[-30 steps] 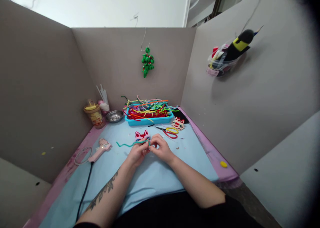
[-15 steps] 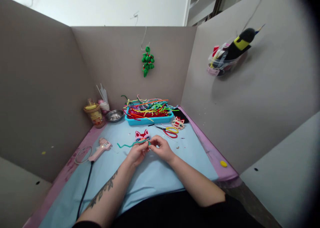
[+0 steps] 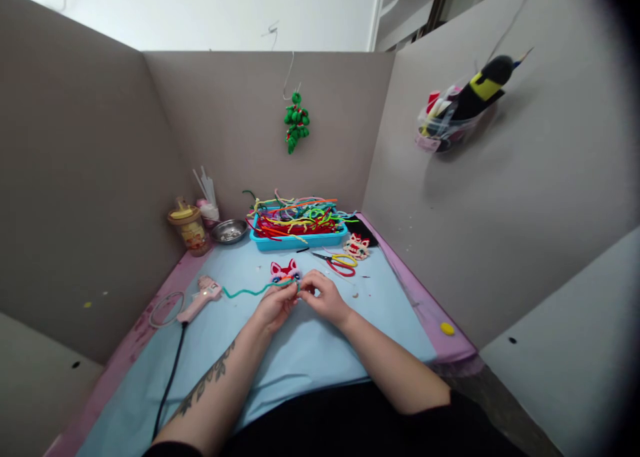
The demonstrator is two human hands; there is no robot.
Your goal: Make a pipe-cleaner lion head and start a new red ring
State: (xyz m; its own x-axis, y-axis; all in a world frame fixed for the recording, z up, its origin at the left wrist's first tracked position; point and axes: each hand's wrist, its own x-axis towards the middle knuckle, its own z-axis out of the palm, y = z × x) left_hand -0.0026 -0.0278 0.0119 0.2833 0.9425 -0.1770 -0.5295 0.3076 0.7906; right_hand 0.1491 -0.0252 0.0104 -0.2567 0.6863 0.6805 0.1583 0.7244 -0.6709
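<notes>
Between the fingertips of my two hands is a teal pipe cleaner (image 3: 249, 291), its loose wavy end trailing left almost to the glue gun. My left hand (image 3: 278, 306) pinches it from the left. The thumb and fingers of my right hand (image 3: 323, 297) close on its short end, beside the left fingertips. Just beyond my fingers lies a red and pink pipe-cleaner animal head (image 3: 285, 269) with pointed ears; its lower part is hidden by my hands. I cannot tell whether the teal strand is attached to it.
A pink glue gun (image 3: 201, 300) lies at left, its black cord running to the front. Scissors (image 3: 340, 263) and a cream pipe-cleaner head (image 3: 357, 245) lie at right. Behind stand a blue tray (image 3: 300, 242) of pipe cleaners, a metal bowl (image 3: 229, 231) and a cup (image 3: 191, 230). Grey partitions enclose the table.
The loose end of the teal pipe cleaner has swung left and now reaches near the glue gun's tip. Both hands stay in nearly the same place.
</notes>
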